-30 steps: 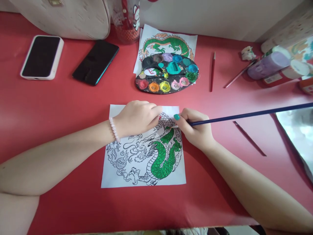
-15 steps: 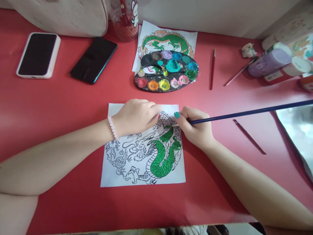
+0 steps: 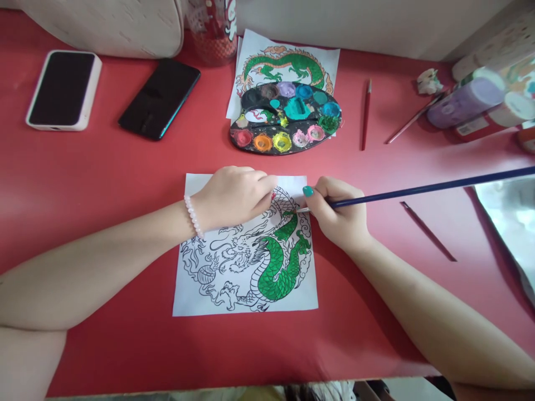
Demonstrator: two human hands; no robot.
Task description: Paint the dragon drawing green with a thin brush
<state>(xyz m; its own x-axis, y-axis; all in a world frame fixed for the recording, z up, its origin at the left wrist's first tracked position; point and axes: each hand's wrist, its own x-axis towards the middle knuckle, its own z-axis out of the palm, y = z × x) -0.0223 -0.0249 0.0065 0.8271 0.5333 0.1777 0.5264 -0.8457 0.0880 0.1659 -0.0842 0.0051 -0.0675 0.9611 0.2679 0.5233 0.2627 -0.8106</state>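
Observation:
A white sheet with a dragon line drawing [image 3: 246, 278] lies in front of me, with part of the dragon's body painted green. My left hand [image 3: 240, 196] rests on its upper part, fingers curled in and thumb against them; I see nothing in it. In my right hand [image 3: 340, 214], at the sheet's right edge, a long blue-handled paintbrush [image 3: 401, 195] is pinched near its metal end. The brush tip touches or nearly touches the upper end of the green body. Beyond the sheet sits a black paint palette [image 3: 267, 147] with several coloured wells.
Behind the palette lies a painted dragon picture [image 3: 301, 64]. To the left are a black phone [image 3: 161, 99] and a white-edged device [image 3: 62, 92]. A red brush [image 3: 366, 114], a dark red brush [image 3: 428, 231], crumpled tissue [image 3: 429, 82] and a purple paint bottle [image 3: 468, 103] lie right.
My right hand and the brush tip have shifted slightly right and up. Green now fills more of the dragon's body near the tip. My left hand stays in place on the sheet.

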